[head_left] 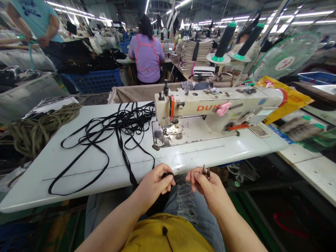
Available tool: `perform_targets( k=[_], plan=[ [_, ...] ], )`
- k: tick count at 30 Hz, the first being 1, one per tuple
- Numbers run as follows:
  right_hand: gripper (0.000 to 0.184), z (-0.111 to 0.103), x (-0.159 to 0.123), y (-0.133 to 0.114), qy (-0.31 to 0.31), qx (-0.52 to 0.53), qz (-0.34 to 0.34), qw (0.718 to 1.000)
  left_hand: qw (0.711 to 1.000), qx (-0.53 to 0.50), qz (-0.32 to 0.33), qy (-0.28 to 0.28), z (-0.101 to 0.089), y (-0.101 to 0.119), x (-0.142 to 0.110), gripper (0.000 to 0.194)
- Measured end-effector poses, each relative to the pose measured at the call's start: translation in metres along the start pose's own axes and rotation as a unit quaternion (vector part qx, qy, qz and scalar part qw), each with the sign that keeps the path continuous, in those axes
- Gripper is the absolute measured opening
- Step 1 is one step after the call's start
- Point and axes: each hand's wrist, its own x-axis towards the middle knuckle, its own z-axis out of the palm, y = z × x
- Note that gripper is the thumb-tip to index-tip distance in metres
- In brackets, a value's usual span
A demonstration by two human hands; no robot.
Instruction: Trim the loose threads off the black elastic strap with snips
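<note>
Most tape [132,120] seemingly left to handle

The left grip [160,179] is clamped on a bit of black tape, by the table [249,143] edge; the right grip [206,181] is closed on snips [208,172]. The rest lies tangled left of the machine [252,101]. No finished pieces show; I cannot tell what is done.

The left forearm [115,215] and right forearm [236,220] slant inward. The left hand [159,180] curls in a thumb-and-finger pinch; the right hand [207,180], near but not touching it, is likewise curled, fingers bent.
</note>
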Motion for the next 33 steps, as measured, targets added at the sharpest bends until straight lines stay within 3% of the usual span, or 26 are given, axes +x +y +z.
perform_targets(
  k=[13,21,24,28,33],
  plan=[
    [0.027,-0.013,-0.003,0.000,-0.006,-0.168,-0.048,0.985,0.999,-0.032,0.004,-0.039,-0.003,-0.006,-0.004,0.012],
    [0.024,-0.017,-0.005,0.004,0.009,-0.216,-0.074,0.974,0.997,-0.045,0.020,-0.059,-0.008,-0.005,-0.007,0.013],
    [0.022,-0.019,-0.006,0.006,0.049,-0.285,-0.110,0.951,0.997,-0.049,0.025,-0.063,-0.010,-0.006,-0.007,0.015],
    [0.023,-0.017,-0.012,0.000,0.081,-0.370,-0.213,0.901,0.996,-0.050,0.033,-0.063,-0.012,-0.005,-0.008,0.015],
    [0.018,-0.008,-0.028,-0.010,0.003,-0.456,-0.271,0.848,0.995,-0.062,0.052,-0.057,-0.014,-0.005,-0.008,0.015]
  ],
)
